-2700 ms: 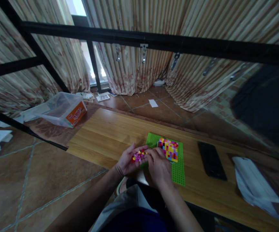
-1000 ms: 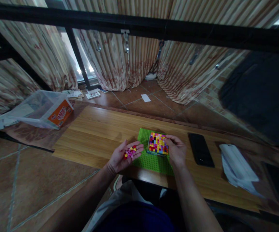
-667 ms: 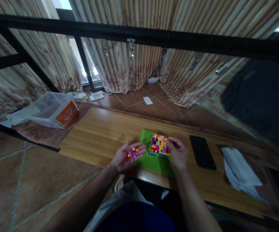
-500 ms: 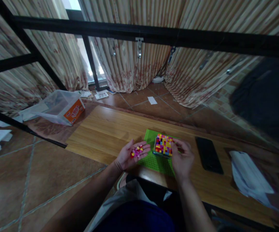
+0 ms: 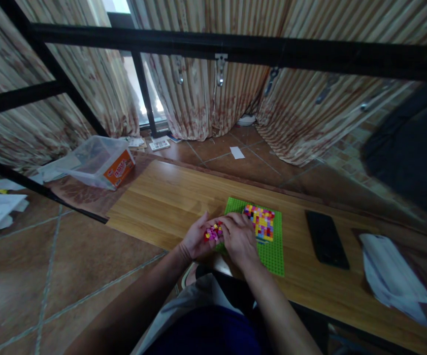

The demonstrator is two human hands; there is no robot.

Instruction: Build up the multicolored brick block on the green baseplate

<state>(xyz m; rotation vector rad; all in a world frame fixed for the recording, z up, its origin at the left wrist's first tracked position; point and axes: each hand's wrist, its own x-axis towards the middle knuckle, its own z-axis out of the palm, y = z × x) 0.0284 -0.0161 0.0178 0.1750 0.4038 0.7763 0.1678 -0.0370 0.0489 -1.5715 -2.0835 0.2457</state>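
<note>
My left hand (image 5: 195,241) lies palm up beside the green baseplate, its fingers stretched out under a heap of small pink, yellow and red toy bricks (image 5: 212,232). Over its fingers reaches my right hand (image 5: 240,239), fingertips drawn together at the edge of the heap; whether a brick is between them cannot be made out. On the green baseplate (image 5: 273,256) stands a block built of many-coloured bricks (image 5: 264,222). My right hand covers the block's left edge from view.
The wooden bench (image 5: 176,185) carries a black phone (image 5: 326,239) and a white plastic packet (image 5: 392,266) on the right. A clear plastic bin (image 5: 95,160) with an orange label stands past its left end. A black metal rail (image 5: 198,47) crosses above.
My right hand has moved left from the brick block to the bricks in my left palm, uncovering the block's right side. My left hand stays palm up. The view has shifted slightly.
</note>
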